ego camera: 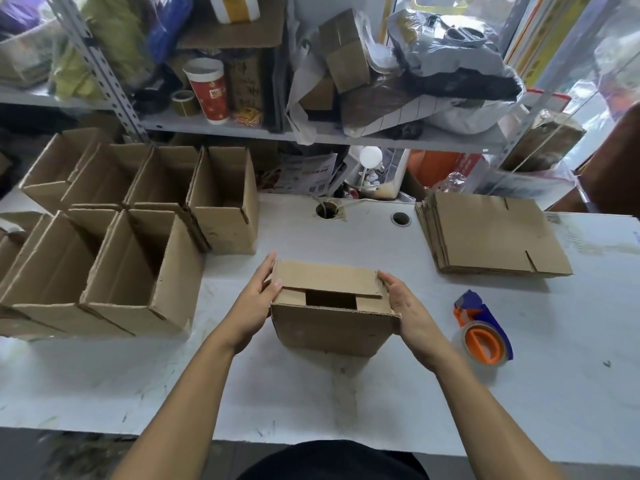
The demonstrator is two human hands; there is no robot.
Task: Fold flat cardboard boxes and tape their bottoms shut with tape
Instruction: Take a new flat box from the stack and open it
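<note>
Both forearms reach out from me to the box (334,306) standing mid-table (311,403), bottom end up. My left hand (254,299) presses its left side, fingers fairly straight along the wall, thumb tip on the folded flap. My right hand (407,306) cups the right side, fingers laid over the far flap edge, thumb down the near corner. So I hold the box between two mostly flat palms; neither hand is wrapped fully round it.

Flaps (325,280) are folded down but not closed: a dark rectangular gap shows near the front edge. No tape visible on the seam. My guess: folding nearly done, taping not yet started.

Key relation: tape dispenser (485,332) lies on the table right of the box, near my right hand, not touching either. Its long axis runs roughly away from me, roll end nearer me. Right hand is clearly the closer one; left could keep the flaps pressed.

Flat stack (491,233) sits far right, behind the dispenser. Done boxes (131,237) stand in rows at left, openings up, and as far as I can see hold nothing. Shelf (311,133) behind is crammed with bags, cartons and a red cup (207,93).
</note>
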